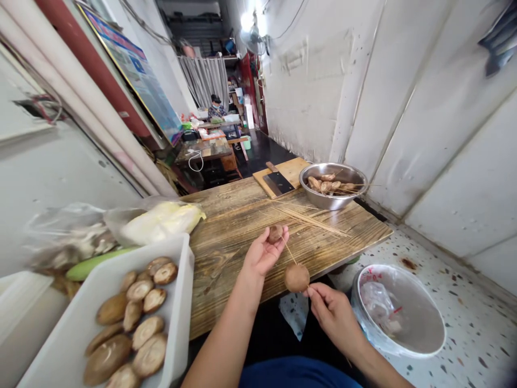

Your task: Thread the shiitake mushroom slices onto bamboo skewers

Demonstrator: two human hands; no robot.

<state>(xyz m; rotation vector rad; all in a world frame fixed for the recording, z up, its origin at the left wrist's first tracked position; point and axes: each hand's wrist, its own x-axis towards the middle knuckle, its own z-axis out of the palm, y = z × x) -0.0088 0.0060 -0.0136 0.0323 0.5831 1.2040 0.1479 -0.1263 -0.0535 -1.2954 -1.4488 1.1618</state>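
Note:
My left hand (pixel 266 252) holds a small brown mushroom (pixel 276 233) between thumb and fingers, above the wooden table's near edge. The tip of a thin bamboo skewer (pixel 288 249) meets this mushroom; whether it has gone in, I cannot tell. A larger mushroom (pixel 297 277) is threaded on the same skewer, close to my right hand (pixel 329 304). That hand pinches the skewer just below the larger cap. To the left, a white plastic bin (pixel 183 291) holds several loose mushrooms (pixel 145 331). More bamboo skewers (pixel 311 220) lie loose on the table.
On the wooden table (pixel 226 215) stand a steel bowl (pixel 333 202) of skewered mushrooms and a cutting board (pixel 297 170) with a cleaver (pixel 278 182). A lined waste bucket (pixel 436 328) is on the floor at right. Bagged vegetables (pixel 157 221) lie at left. Another person (pixel 217 109) sits far back.

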